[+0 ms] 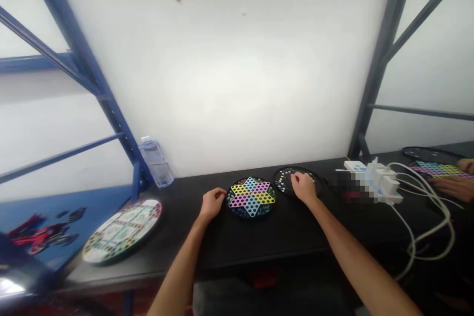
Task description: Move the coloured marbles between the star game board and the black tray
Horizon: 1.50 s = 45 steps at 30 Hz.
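Observation:
My left hand (pixel 213 203) rests on the black table top (pixel 177 237), right beside the left edge of a round Chinese checkers board (pixel 252 197) with a pastel star pattern. My right hand (pixel 303 187) lies on a second round black board (pixel 285 180) dotted with small white and coloured marks, and it covers the middle of that board. Whether either hand grips something small is hidden by the fingers. A third round board (pixel 122 231), white with coloured edges, lies further left on the table.
A plastic water bottle (pixel 156 162) stands at the back by a blue steel upright. To the right are a pixelated white device (pixel 374 180) and looped white cables (pixel 433 217). Another person's hands (pixel 454 187) work at a coloured board (pixel 439 170) at far right.

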Available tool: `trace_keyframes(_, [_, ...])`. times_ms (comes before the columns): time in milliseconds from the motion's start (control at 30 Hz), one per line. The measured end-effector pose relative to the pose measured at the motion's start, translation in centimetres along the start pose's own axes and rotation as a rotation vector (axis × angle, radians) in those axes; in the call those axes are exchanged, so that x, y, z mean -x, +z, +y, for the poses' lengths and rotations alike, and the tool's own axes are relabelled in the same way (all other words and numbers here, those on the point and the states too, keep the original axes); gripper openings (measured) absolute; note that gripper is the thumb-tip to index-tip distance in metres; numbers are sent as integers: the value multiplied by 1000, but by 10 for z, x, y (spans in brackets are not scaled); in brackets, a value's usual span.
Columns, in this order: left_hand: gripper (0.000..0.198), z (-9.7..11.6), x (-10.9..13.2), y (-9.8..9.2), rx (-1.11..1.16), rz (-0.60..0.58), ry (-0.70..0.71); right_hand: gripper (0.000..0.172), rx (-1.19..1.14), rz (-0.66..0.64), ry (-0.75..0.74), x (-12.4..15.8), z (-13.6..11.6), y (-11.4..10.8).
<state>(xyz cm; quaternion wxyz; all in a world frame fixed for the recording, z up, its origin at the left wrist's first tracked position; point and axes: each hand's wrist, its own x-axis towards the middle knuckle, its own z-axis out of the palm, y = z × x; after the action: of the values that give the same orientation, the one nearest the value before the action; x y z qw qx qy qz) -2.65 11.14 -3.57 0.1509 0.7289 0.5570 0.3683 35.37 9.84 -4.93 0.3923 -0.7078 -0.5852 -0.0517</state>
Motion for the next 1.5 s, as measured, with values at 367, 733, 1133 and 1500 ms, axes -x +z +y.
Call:
trace_keyframes(367, [23,0,2,-2,-1,9,5,12,2,-284,-300,39,1,-32])
trace_keyframes(733, [26,16,7,-8,-28,71,77,22,-8,-30,-447,26,-40,-83])
trace_keyframes(1133, [69,30,7,-13,602,12,-99,33,-1206,-102,445,-19,-122,-50])
trace_keyframes(1500, [41,22,14,-7,330,-4,-65,32,-483,-157,173,12,-71,32])
